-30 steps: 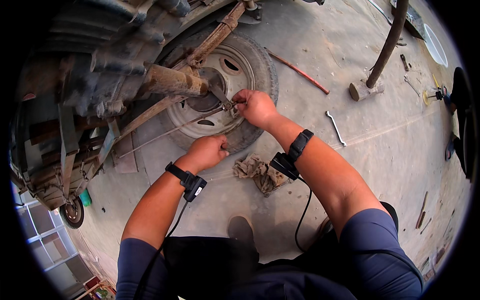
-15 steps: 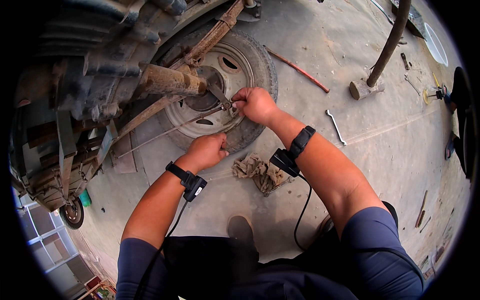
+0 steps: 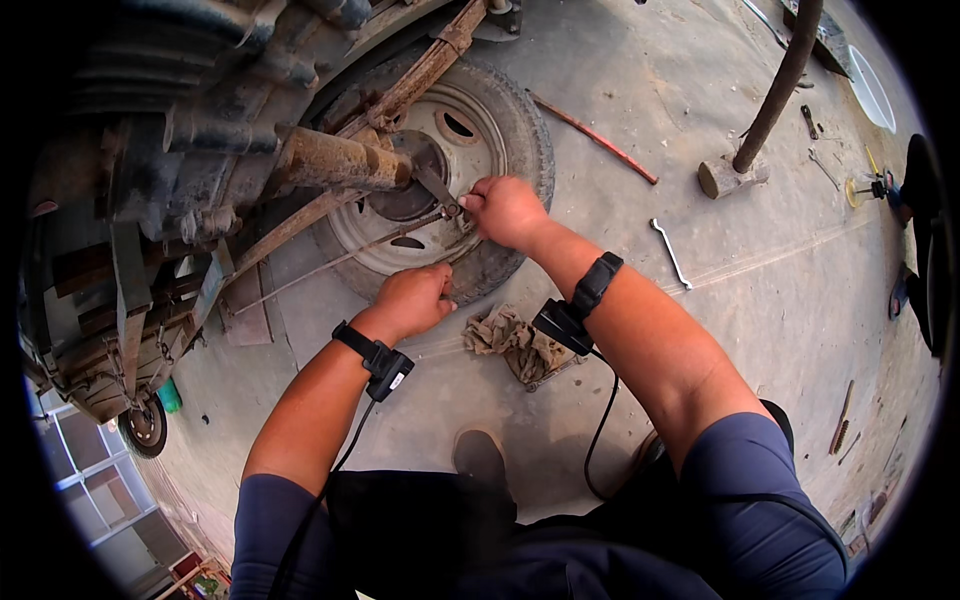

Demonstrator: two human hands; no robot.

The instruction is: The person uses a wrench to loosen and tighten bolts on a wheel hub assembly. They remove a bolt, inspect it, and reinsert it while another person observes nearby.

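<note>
A truck wheel (image 3: 495,140) with a dusty tyre and pale rim sits under the rusty vehicle, around a brown axle tube (image 3: 335,160). From the hub a metal lever (image 3: 434,188) reaches down to a thin rod (image 3: 350,256) with a spring near its end. My right hand (image 3: 507,212) is closed in a pinch at the joint of lever and rod; what the fingertips hold is too small to make out. My left hand (image 3: 412,300) is curled in front of the lower tyre, its fingertips mostly hidden, so I cannot see anything in it.
A crumpled brown rag (image 3: 512,340) lies on the floor below the wheel. To the right are a wrench (image 3: 671,254), a red bar (image 3: 600,140) and a sledgehammer (image 3: 735,178) with its handle upright. Another person's feet (image 3: 900,290) show at the right edge, near a white basin (image 3: 872,88).
My right hand has shifted very slightly left and stays at the lever joint. My left hand is almost unmoved.
</note>
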